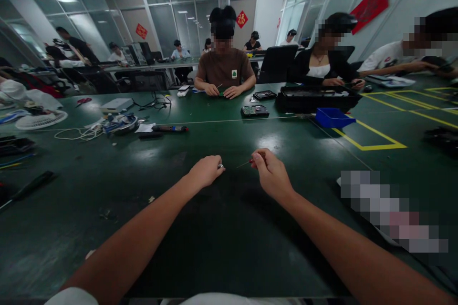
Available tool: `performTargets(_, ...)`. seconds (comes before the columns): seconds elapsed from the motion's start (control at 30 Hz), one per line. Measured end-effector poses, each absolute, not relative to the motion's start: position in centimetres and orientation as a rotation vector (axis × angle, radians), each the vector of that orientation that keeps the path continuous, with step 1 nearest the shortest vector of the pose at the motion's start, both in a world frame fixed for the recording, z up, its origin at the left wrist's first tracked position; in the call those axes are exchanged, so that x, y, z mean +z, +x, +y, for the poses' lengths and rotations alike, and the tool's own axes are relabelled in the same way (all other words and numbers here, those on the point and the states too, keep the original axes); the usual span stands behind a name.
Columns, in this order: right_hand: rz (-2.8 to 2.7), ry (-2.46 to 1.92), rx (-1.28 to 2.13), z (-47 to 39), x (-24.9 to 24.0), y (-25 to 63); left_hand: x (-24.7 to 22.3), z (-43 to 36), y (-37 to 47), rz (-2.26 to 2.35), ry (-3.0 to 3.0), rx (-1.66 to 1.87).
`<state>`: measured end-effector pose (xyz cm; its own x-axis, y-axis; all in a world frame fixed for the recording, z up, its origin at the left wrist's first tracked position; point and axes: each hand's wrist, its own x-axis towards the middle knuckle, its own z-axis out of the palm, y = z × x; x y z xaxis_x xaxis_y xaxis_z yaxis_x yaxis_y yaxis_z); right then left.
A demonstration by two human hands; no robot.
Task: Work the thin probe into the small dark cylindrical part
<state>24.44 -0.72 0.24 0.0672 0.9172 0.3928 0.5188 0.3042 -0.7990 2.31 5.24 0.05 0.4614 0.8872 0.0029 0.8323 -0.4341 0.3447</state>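
Observation:
My left hand [206, 170] is closed over the green table, with a small shiny metal piece [221, 166] showing at its fingertips; its kind is too small to make out. Just to the right, my right hand [271, 172] grips a thin screwdriver [251, 161] by its reddish handle. The slim shaft points left toward the metal piece, with a gap between the two. My fingers hide part of the handle.
Ahead lie a hard drive [255, 111], a blue tray [334, 117], a long black casing [318, 100] and a pen-like tool [170, 128]. Cables [118, 124] are bundled at left; another screwdriver [30, 188] lies nearer. Across the table sits a co-worker [226, 69].

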Motion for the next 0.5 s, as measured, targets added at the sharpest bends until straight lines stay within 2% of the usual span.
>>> performTargets(0.23, -1.565, -1.332, 0.556, -0.7, 0.1, 24.5, 1.8, 5.1, -5.5, 1.575, 1.857, 0.641)
performTargets(0.5, -1.556, -1.338, 0.588, -0.7, 0.0, 24.2, 5.1, 0.5, -21.0, 1.776, 0.848, 1.393)
